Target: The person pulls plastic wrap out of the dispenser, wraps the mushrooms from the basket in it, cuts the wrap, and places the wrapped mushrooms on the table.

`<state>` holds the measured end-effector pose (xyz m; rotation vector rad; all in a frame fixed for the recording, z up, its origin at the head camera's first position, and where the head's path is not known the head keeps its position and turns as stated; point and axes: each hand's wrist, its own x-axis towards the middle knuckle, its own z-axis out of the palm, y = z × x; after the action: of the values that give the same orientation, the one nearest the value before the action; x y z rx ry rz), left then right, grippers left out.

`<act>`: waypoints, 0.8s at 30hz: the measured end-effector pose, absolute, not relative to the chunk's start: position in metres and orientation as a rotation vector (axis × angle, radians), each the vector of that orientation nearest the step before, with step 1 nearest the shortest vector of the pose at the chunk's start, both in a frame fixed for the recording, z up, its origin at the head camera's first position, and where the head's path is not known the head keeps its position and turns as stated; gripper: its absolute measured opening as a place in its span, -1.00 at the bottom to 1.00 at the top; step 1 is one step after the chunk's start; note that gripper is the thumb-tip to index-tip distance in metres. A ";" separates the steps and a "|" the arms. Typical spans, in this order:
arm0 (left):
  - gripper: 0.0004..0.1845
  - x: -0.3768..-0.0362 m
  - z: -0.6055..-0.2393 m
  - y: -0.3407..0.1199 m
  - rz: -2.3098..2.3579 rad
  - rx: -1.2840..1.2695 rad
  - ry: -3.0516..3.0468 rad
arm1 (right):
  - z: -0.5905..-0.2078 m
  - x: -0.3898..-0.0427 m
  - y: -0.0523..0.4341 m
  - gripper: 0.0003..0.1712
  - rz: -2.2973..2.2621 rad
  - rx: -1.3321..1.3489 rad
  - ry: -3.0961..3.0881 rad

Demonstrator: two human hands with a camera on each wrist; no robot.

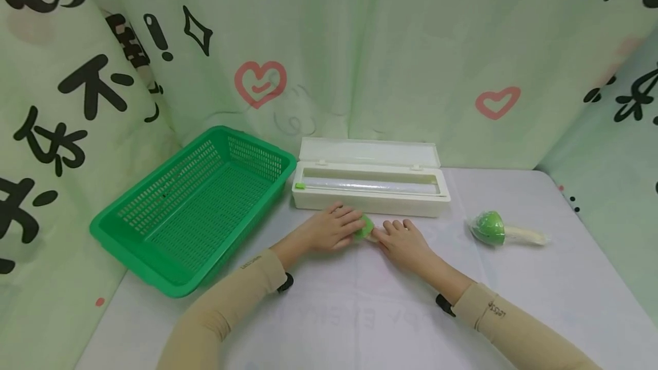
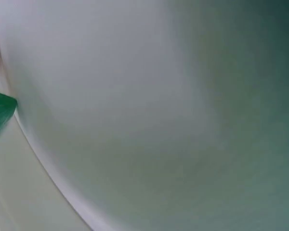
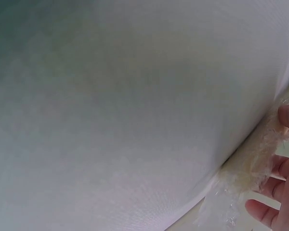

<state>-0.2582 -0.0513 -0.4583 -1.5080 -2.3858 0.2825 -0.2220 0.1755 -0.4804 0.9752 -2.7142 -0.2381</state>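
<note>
In the head view my left hand (image 1: 334,227) lies over the round green head (image 1: 365,226) of a mushroom-shaped piece, its fingers bent around it. My right hand (image 1: 403,244) pinches the pale stalk end of the same piece. Crinkled clear film wraps that stalk (image 3: 253,166) in the right wrist view, with the thumb and fingers on it. At the left edge of the left wrist view shows the green head (image 2: 1,110). Just behind the hands stands a white cling film dispenser (image 1: 370,201), its lid raised and a film roll inside.
A second mushroom-shaped piece (image 1: 488,228), green-headed and wrapped in clear film, lies to the right on the white-covered table (image 1: 349,324). On the left sits a large green plastic basket (image 1: 257,221) with nothing in it. A printed curtain (image 1: 411,44) hangs behind.
</note>
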 end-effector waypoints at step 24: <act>-0.67 -0.265 -0.469 -0.030 0.199 -1.459 -2.350 | -0.464 -0.248 0.189 -0.89 0.368 0.899 -2.928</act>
<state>-0.2647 -0.0300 -0.4693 -1.4588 -2.3499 0.1990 -0.2477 0.1892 -0.4642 0.8990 -2.9284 0.3677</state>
